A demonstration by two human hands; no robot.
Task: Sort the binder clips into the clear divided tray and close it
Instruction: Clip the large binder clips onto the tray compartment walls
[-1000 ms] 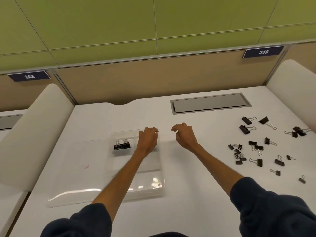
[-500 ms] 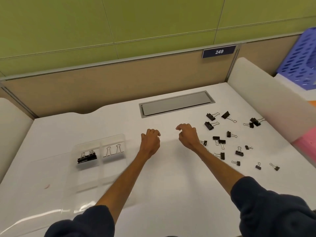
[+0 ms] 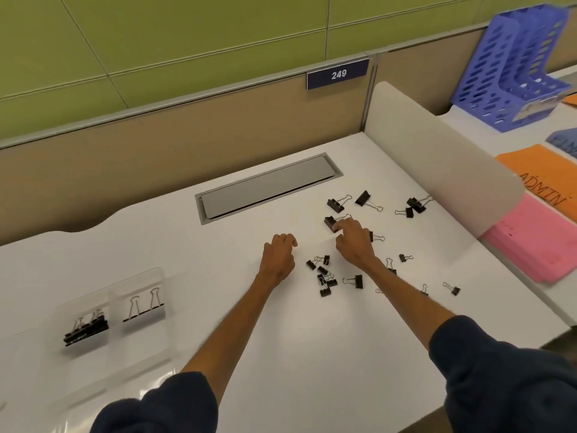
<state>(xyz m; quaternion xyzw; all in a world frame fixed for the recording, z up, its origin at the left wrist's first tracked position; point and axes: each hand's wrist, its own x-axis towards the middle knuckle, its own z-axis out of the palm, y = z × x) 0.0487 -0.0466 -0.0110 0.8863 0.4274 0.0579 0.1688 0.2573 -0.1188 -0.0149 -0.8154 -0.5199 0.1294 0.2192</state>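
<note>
White desk [image 3: 281,354]; right hand [image 3: 354,243] hides clip [image 3: 330,222].

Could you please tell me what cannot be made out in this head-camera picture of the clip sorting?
Head view:
- Right hand covers part of the large clip, so a firm grip cannot be confirmed.
- Clear tray: transparent, blurred, with glare; its lower dividers and lid are unclear.
- Clips under the right forearm are partly hidden.
- Smallest clips overlap, so no exact count.

Black binder clips [image 3: 324,278], white desk [image 3: 281,354]
</note>
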